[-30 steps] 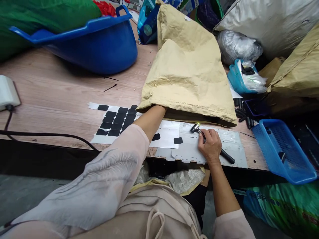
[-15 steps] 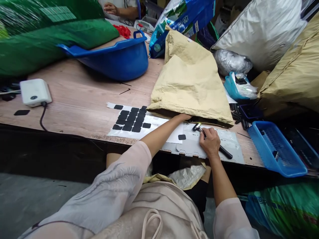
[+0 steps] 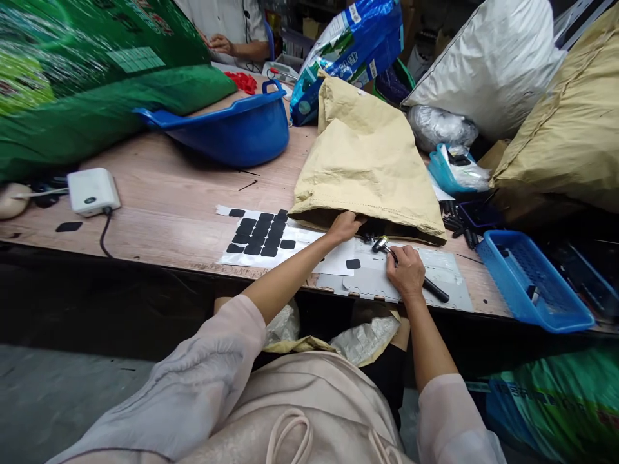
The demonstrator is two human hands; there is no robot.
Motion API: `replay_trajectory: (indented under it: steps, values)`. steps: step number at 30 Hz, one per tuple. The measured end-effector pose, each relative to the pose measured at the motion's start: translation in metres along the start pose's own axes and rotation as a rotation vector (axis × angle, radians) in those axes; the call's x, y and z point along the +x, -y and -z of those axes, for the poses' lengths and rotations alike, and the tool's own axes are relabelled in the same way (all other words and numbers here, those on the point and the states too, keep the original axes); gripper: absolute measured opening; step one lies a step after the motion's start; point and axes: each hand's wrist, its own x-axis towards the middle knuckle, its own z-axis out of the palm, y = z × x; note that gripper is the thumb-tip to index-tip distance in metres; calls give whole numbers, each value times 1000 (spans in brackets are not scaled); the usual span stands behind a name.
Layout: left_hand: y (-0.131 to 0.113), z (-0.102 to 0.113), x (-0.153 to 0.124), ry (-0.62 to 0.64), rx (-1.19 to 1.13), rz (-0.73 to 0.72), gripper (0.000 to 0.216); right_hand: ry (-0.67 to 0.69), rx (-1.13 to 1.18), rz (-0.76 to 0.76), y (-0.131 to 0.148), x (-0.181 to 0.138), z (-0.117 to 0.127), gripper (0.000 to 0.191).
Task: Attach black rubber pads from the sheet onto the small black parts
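Observation:
My right hand (image 3: pixel 406 270) is closed around a small hammer (image 3: pixel 438 290). The black handle slants toward the table's front edge, and the shiny head (image 3: pixel 380 244) lies to the left of my fingers, over the grey-white sheet (image 3: pixel 447 270). At the mouth of a tan paper sack (image 3: pixel 362 154) is my left hand (image 3: pixel 344 227). Its fingertips are at the lip of the opening and partly hidden, so their grip does not show. Small dark pieces (image 3: pixel 368 237) lie inside the sack's mouth. Black rounded pads (image 3: pixel 261 233) sit in rows on a white sheet (image 3: pixel 309 248), with a single pad (image 3: pixel 353 263) nearer me.
A blue basin (image 3: pixel 232 132) stands at the back left, near a white box with a cable (image 3: pixel 93 191). On the right are a blue basket (image 3: pixel 536 283) and black parts (image 3: pixel 461 225). Full sacks (image 3: pixel 483 64) crowd the back. Another person's hand (image 3: pixel 221 44) shows beyond.
My left hand has drawn back out of the sack's mouth, so more of it shows. The right hand keeps its hold on the hammer. The view has shifted slightly.

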Motion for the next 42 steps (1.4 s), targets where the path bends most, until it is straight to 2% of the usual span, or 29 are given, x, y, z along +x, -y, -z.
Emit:
replay_trajectory:
  steps: [4,7,10,15,21,31,36,42]
  values:
    - [7,5,-44,-163,48,-85,29,-8,-2,2,0,0,-1,21]
    - [14,0,-72,-89,60,-203,25,-12,-1,-1,-1,0,-1,21]
    - [20,-6,-85,13,84,-266,23,-11,5,-3,-2,0,-1,21]
    - [26,-2,-87,36,41,-296,45,-19,23,1,-4,0,-1,21]
    - [29,4,-90,-17,-18,-239,31,-32,33,-5,-6,0,-1,23]
    - [28,4,-87,3,-41,-237,14,38,83,13,-13,3,2,26]
    - [28,2,-85,21,-13,-270,14,-8,194,26,13,-1,24,32]
    - [27,2,-86,14,-36,-268,14,74,420,91,60,-9,42,36]
